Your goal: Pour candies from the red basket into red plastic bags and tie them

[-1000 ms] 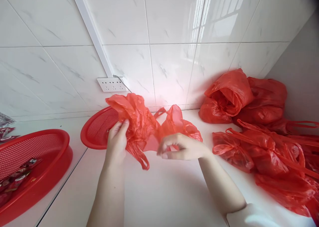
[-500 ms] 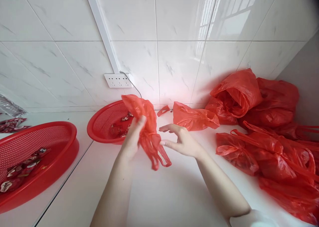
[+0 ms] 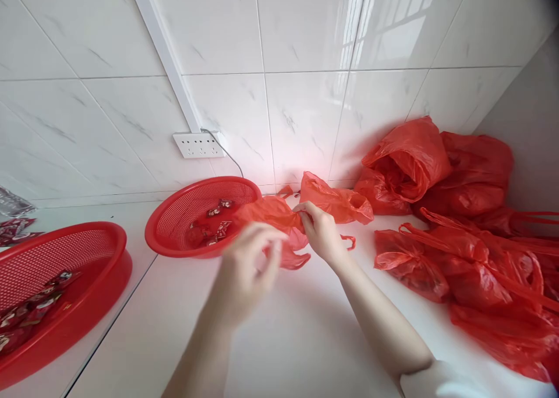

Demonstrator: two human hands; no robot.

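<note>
A thin red plastic bag [image 3: 273,210] is stretched out over the white table, its left end by the middle basket. My right hand [image 3: 322,229] pinches this bag near its right part, and a handle loop shows beyond the fingers. In front of the bag is my left hand [image 3: 251,267], blurred, with its fingers curled and a gap between thumb and fingers; nothing is seen in it. The round red basket [image 3: 159,244] holds several small dark red wrapped packets [image 3: 222,229]. Behind my right hand lies another red bag [image 3: 323,197].
A larger red basket [image 3: 117,258] with wrapped packets stands at the left. Several filled red bags [image 3: 476,264] are heaped at the right. A socket strip [image 3: 198,145] with a grey cable is on the tiled wall [image 3: 301,113].
The bag has gone from my left hand to my right hand and is spread lower and wider. My left hand has moved down toward me, off the bag. The view has shifted slightly.
</note>
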